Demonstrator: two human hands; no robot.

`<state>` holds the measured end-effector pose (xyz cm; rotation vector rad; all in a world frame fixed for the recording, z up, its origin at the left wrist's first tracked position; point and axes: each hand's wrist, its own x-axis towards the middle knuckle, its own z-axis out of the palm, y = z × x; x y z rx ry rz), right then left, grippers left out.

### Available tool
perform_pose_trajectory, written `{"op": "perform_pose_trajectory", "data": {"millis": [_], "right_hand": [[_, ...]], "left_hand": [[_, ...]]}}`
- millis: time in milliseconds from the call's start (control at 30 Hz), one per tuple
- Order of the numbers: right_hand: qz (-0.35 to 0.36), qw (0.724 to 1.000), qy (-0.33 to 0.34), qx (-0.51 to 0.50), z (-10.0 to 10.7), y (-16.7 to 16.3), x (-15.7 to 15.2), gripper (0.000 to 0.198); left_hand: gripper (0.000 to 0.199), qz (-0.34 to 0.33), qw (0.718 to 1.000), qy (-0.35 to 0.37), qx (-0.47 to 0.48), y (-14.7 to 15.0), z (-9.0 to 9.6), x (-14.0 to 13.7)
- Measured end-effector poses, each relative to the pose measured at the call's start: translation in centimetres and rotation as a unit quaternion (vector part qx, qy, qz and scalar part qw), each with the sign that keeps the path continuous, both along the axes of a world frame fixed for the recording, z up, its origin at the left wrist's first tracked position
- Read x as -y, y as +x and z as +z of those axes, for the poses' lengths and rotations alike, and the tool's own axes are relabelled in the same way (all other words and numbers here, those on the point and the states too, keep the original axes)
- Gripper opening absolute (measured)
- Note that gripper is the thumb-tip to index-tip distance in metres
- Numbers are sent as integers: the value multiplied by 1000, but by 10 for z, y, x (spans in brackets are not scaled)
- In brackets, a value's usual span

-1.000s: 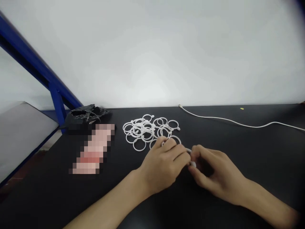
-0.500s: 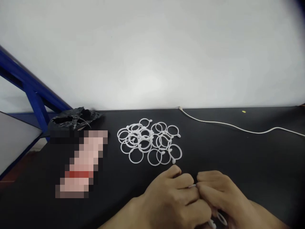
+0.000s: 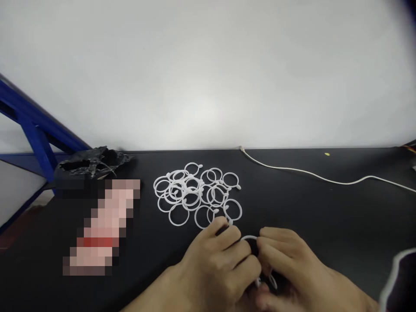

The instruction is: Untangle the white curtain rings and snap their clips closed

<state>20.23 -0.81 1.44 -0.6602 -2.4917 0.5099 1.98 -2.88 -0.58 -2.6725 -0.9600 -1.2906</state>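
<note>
My left hand (image 3: 224, 260) is closed, its fingers curled at the near edge of the view. Beside it, my right hand (image 3: 289, 260) is closed too. Between them both hands grip a white plastic ring (image 3: 249, 237), whose upper arc shows in the gap. Lower down, a small white loop (image 3: 273, 281) sticks out under the right fingers; whether it belongs to the same ring I cannot tell. My fingertips are mostly hidden. Just beyond the left knuckles lies a pile of similar white rings (image 3: 178, 225), each with a small knob where it shows.
A black table (image 3: 325, 208) runs up to a pale wall. A crumpled black plastic bag (image 3: 94, 160) and a blurred-out pink item (image 3: 104, 225) lie at left, near a blue metal frame (image 3: 35, 134). A white cable (image 3: 302, 172) crosses the back right. Something white-edged (image 3: 391, 273) enters lower right.
My hands have drawn slightly apart, and more of the ring's arc shows between them. The whole view has shifted a little, and a white-edged thing has come in at lower right.
</note>
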Motion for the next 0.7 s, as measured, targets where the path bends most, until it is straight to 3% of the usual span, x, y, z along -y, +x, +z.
{"op": "perform_pose_trajectory", "data": {"millis": [167,333,567,700], "right_hand": [[-22,1000,6,7,1,2,-8,20],[-23,1000,9,-9,2,2,-10,4],[-130,988,73,24,-2,5,-13,15],[-101,993,48,48,-2,8,-20,17]], "left_hand": [[18,32,999,-2,-32,-6,-1,-4],[15,68,997,17,-26,-9,-1,-6],[12,121,992,25,-41,-11,0,-6],[11,126,991,16,-46,-12,-2,-7]]}}
